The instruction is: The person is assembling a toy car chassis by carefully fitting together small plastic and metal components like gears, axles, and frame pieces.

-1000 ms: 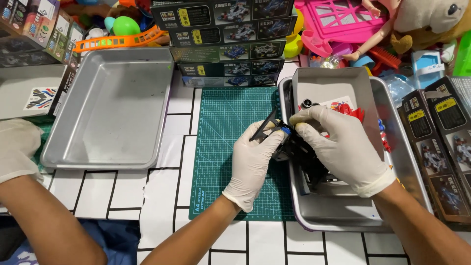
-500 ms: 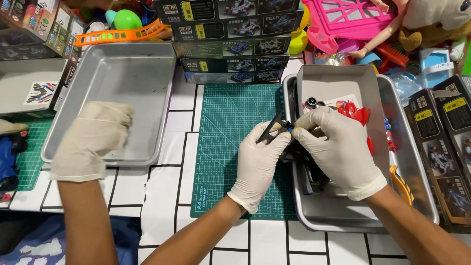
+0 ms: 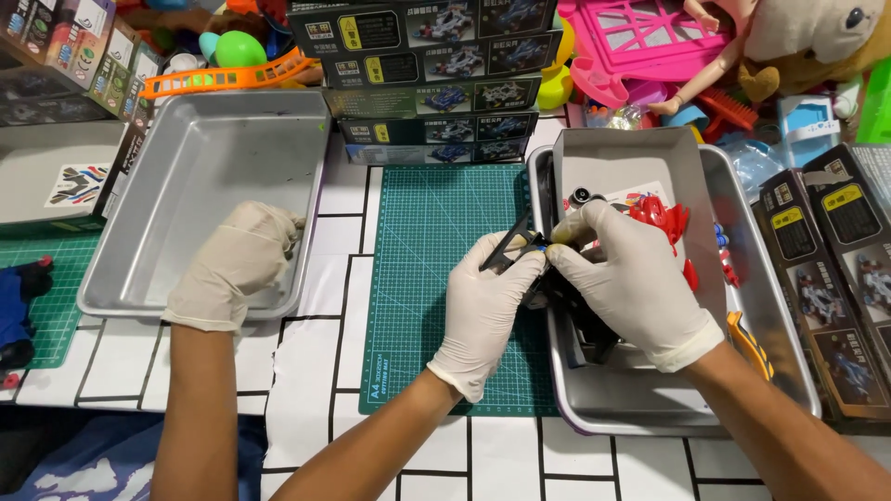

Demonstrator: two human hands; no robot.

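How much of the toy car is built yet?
Not much shows as built. The red parts and a small wheel lie loose in the right tray. In hand: the left hand and right hand work a black part with a small tool over that tray. A co-worker's hand rests on the left tray.

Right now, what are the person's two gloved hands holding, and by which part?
The left hand and right hand together pinch a small black plastic toy-car part near its right end, over the metal tray. Its exact shape cannot be told.
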